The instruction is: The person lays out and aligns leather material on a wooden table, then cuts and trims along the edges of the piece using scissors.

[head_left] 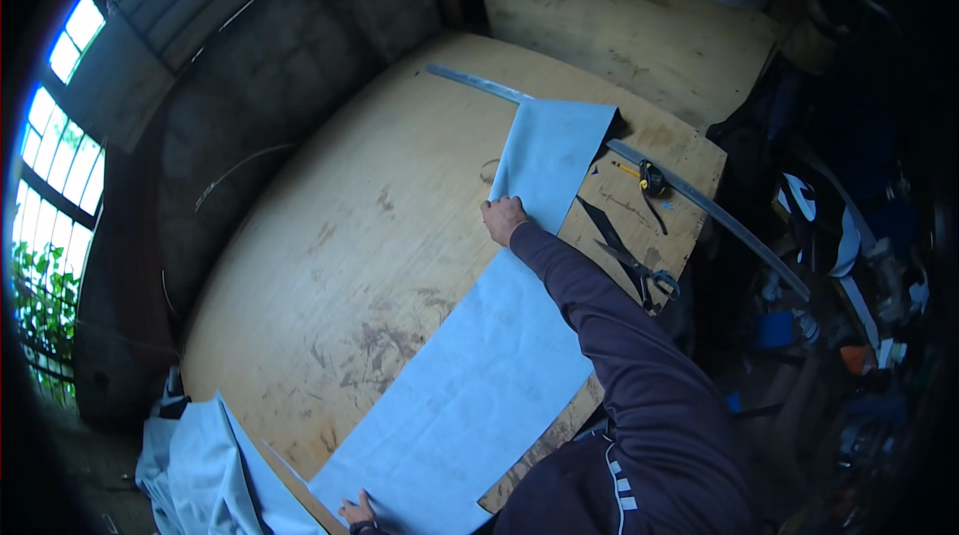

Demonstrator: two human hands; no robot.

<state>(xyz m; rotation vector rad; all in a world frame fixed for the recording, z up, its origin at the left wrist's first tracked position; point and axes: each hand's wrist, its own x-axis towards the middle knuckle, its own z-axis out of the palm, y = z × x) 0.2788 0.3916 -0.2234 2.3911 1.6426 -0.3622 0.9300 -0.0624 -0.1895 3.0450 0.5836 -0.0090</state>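
Note:
A long strip of light-blue sheet material (pixel 450 375) lies slantwise across the wooden table (pixel 300 265), its far end folded over. My right hand (pixel 504 219) is closed on its left edge near that fold. Down at the near left corner of the strip, my left hand (pixel 358 510) rests on the edge with its fingers apart. Beneath the far end runs a long metal straightedge (pixel 714 210), showing on both sides of the strip. Right of my right hand are black-handled scissors (pixel 644 270), partly over a narrow black strip (pixel 604 230).
A tape measure (pixel 651 177) and a yellow pencil (pixel 625 169) lie near the right edge. More blue-grey sheet (pixel 205 465) hangs in folds at the near left. Another wooden board (pixel 629 30) stands beyond the table. Scraps and clutter (pixel 859 345) fill the right side.

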